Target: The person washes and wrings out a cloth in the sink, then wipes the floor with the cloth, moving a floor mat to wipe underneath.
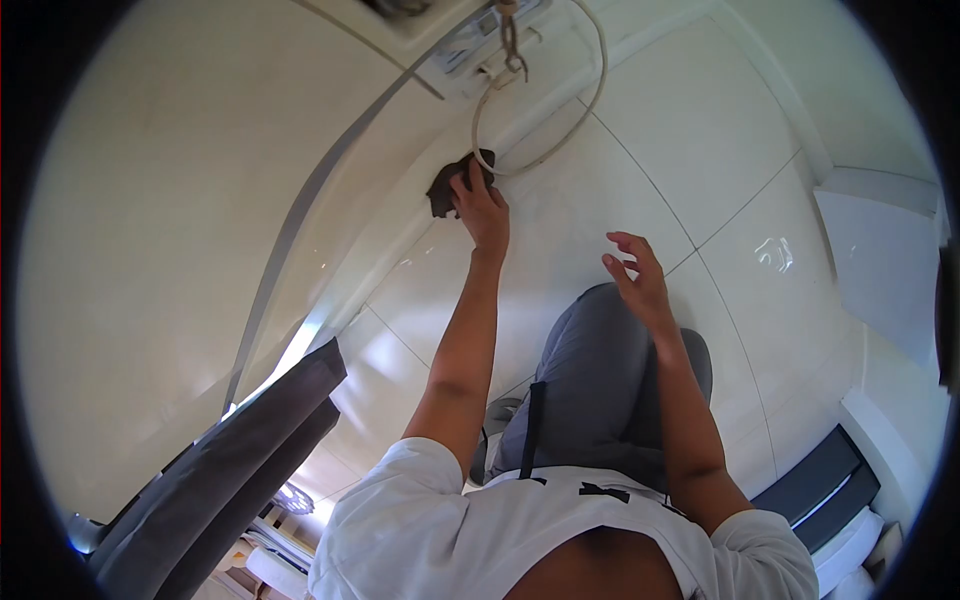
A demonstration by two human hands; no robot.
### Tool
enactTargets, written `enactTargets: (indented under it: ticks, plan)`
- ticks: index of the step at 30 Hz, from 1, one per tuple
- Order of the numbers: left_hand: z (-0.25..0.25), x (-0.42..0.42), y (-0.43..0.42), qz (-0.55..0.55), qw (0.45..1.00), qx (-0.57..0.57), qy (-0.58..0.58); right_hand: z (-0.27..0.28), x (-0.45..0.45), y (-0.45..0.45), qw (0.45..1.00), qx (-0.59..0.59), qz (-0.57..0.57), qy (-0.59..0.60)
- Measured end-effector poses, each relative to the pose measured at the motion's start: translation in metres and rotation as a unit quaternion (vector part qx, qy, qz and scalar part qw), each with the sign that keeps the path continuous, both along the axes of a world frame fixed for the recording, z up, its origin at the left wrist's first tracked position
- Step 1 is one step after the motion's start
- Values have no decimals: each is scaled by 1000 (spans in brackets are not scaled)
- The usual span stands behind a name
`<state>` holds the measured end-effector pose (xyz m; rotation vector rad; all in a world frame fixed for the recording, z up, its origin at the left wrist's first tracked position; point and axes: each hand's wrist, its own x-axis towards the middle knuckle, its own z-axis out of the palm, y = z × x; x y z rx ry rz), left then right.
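My left hand (483, 208) presses a dark, crumpled cloth (440, 192) against the white ledge at the foot of the cream-coloured panel, its fingers spread over the cloth. A pale cable loop (603, 70) hangs down beside the fingers and crosses the cloth's right edge. Over the tiled floor (640, 130), above my knee, my right hand (637, 272) is raised with its fingers apart and bent, holding nothing.
A hook on a cord (513, 50) hangs at the top centre. Dark grey fabric (230, 480) hangs at the lower left. A white box-like piece (885, 260) stands at the right, with a dark object (820, 490) below it.
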<state>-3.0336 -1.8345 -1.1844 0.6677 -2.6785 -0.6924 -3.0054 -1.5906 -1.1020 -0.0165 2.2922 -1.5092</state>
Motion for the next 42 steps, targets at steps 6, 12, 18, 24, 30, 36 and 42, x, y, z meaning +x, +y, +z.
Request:
enactTargets:
  ticks: [6, 12, 18, 24, 30, 36, 42]
  plan:
    - [47, 30, 50, 31, 953, 263, 147, 12, -44, -63, 988, -155, 12, 20]
    - [88, 14, 59, 33, 713, 678, 176, -17, -83, -89, 972, -220, 2, -85]
    - [44, -17, 19, 238, 814, 522, 91, -16, -161, -126, 977, -20, -188, 99]
    - [38, -27, -1, 215, 901, 377, 18, -79, -146, -150, 944, 29, -25, 327]
    - [32, -2, -16, 207, 935, 283, 48, -86, -102, -172, 872, 113, 254, 403]
    - [29, 27, -14, 170, 956, 237, -15, -99, -143, -142, 814, 216, 252, 477]
    - [39, 26, 0, 174, 941, 286, -37, -92, -211, -89, 854, 307, 118, 403]
